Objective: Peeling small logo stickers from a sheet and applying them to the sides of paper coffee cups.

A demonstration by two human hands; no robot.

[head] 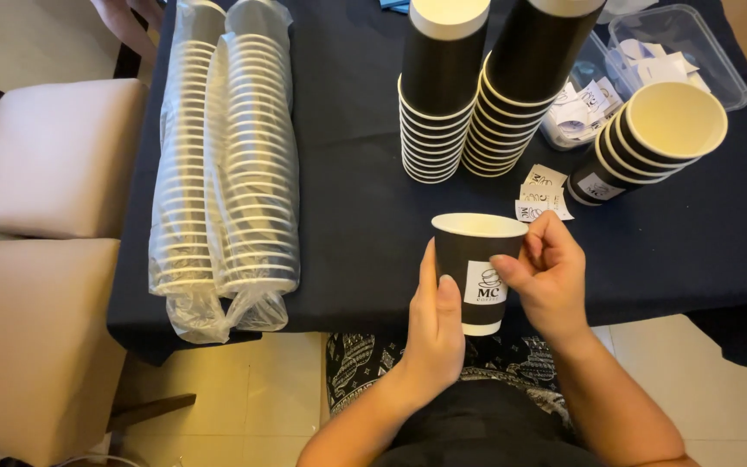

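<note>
Both hands on black paper cup (477, 270) | left hand (436, 322) fingers wrap it | right hand (546, 277) thumb presses label

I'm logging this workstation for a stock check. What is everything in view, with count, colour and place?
Single black paper cup with white label: one, held over the table's near edge.
Upright stacks of black paper cups: two, centre back.
Tilted stack of black cups: one, right.
Plastic-wrapped sleeves of cups: two, left, lying flat.
Loose white labels: several, beside the tilted stack.
Clear plastic containers: two, back right, holding labels.
Dark blue tablecloth: one.
Beige cushioned chairs: two, far left.
Left hand: grips the cup.
Right hand: thumb on the label.
</note>
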